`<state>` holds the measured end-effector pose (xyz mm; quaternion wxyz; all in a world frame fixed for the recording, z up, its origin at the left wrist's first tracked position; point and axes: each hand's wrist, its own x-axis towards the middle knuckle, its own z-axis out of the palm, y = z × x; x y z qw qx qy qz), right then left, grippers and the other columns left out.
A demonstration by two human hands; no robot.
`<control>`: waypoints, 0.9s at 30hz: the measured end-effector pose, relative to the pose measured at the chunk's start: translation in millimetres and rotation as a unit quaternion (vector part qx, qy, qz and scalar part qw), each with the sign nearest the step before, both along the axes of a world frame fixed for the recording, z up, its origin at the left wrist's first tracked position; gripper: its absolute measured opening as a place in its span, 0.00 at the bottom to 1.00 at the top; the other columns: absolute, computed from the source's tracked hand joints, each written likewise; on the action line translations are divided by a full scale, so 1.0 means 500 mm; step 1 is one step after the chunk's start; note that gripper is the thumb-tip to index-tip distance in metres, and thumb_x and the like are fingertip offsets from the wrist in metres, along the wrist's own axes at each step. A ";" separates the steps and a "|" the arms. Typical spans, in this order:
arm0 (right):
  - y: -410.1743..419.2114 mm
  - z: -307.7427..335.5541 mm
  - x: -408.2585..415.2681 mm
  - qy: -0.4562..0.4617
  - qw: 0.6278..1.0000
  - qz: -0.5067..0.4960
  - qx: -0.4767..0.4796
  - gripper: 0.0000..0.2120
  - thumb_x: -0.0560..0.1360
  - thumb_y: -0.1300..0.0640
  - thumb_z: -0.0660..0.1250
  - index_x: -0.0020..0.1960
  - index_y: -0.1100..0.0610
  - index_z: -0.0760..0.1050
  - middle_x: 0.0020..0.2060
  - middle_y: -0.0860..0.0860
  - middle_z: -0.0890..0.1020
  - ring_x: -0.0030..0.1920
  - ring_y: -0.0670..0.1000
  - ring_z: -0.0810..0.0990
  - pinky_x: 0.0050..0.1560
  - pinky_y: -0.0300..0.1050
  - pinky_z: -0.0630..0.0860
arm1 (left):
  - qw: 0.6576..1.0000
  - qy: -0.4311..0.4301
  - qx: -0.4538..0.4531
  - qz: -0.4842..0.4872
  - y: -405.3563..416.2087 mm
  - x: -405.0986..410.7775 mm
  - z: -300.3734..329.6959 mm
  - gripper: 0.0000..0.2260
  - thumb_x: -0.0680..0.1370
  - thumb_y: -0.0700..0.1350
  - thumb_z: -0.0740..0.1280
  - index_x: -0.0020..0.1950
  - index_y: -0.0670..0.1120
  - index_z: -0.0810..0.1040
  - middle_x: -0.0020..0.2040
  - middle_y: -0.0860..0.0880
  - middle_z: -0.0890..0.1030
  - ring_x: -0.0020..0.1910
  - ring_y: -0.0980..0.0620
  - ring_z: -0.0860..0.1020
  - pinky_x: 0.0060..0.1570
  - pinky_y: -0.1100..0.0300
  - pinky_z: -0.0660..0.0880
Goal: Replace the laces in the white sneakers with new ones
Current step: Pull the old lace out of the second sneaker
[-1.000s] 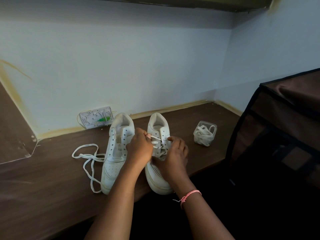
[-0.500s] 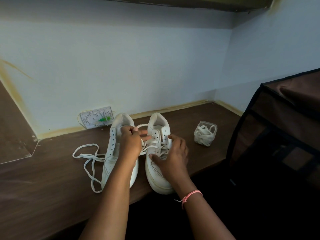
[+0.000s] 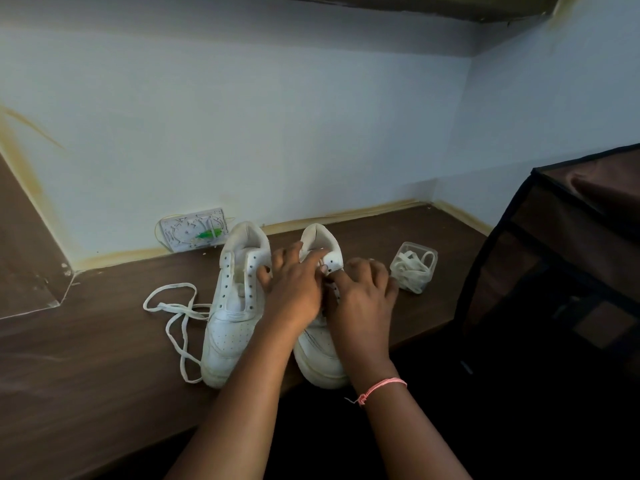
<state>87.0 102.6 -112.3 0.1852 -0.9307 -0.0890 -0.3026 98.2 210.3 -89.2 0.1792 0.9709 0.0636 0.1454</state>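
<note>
Both hands [image 3: 325, 292] on rt sneaker [image 3: 320, 355], loose lace [image 3: 173, 317] left.

brown counter [image 3: 104, 341] in a pale blue corner
a white plate with a green bit [image 3: 193, 229] leans on the wall; a dark fabric cabinet [image 3: 561, 271] stands at right.

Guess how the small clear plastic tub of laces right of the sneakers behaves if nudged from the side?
The small clear plastic tub probably slides or tips easily: it looks thin-walled and holds only the white flat laces, so likely light. It appears open-topped with the laces bulging over the rim, so they may spill. The smooth brown wooden shelf offers little grip.
</note>
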 end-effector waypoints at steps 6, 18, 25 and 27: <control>0.004 -0.007 0.005 0.009 1.000 0.003 0.024 0.05 0.75 0.53 0.68 0.50 0.52 0.78 0.55 0.51 0.77 0.64 0.57 0.68 0.64 0.62 0.66 | 0.989 -0.069 -0.130 -0.012 0.027 0.007 0.006 0.02 0.82 0.51 0.59 0.50 0.56 0.70 0.44 0.57 0.79 0.51 0.52 0.79 0.58 0.51 0.61; -0.024 0.002 0.007 0.054 0.990 0.013 0.127 0.13 0.75 0.41 0.66 0.52 0.49 0.78 0.58 0.48 0.75 0.65 0.55 0.64 0.64 0.55 0.62 | 0.975 -0.118 -0.186 -0.018 0.029 0.014 -0.017 0.05 0.81 0.52 0.63 0.46 0.57 0.70 0.34 0.56 0.77 0.39 0.54 0.79 0.60 0.43 0.70; -0.007 -0.001 0.013 0.150 0.872 -0.014 0.466 0.07 0.78 0.50 0.63 0.49 0.54 0.74 0.56 0.51 0.75 0.62 0.56 0.67 0.62 0.50 0.65 | 0.975 -0.129 -0.180 -0.010 0.025 0.010 -0.014 0.04 0.81 0.53 0.63 0.47 0.56 0.70 0.33 0.57 0.76 0.38 0.57 0.77 0.59 0.49 0.67; -0.001 0.000 0.007 0.135 0.863 -0.019 0.487 0.09 0.78 0.49 0.61 0.53 0.53 0.73 0.56 0.51 0.76 0.62 0.55 0.67 0.60 0.49 0.66 | 0.975 -0.129 -0.178 -0.009 0.023 0.011 -0.015 0.04 0.81 0.53 0.63 0.47 0.56 0.71 0.32 0.57 0.76 0.38 0.56 0.78 0.58 0.50 0.66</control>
